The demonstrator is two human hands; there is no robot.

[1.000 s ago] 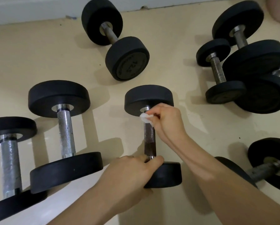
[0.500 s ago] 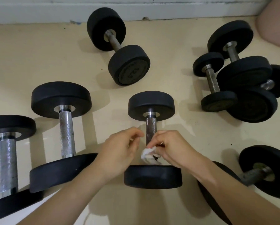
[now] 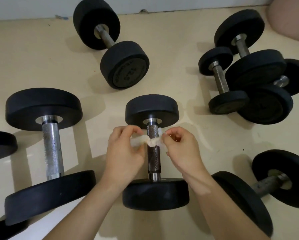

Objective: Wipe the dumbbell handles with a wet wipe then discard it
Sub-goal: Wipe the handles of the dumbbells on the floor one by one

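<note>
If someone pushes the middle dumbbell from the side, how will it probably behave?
The dumbbell will probably roll rather than slide: it lies on the floor on two round ends. It likely feels heavy for its size, with thick ends on a metal bar. The wipe, looped around the bar between both hands, would hardly hold it back.

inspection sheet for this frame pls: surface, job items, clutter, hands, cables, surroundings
Surface: cream floor, a few small specks, no spill seen.
Job's things: centre dumbbell lies on the floor with a dark handle; wet wipe is stretched across the handle's upper part.
Clutter: other dumbbells lie around it, including a large one at left, one at top, a pile at upper right and one at lower right.
Hands: left hand pinches the wipe's left end, right hand its right end.
Cables: nothing seen.
Surroundings: white baseboard along the top; pinkish rounded object at the top right corner, cannot tell what.
</note>
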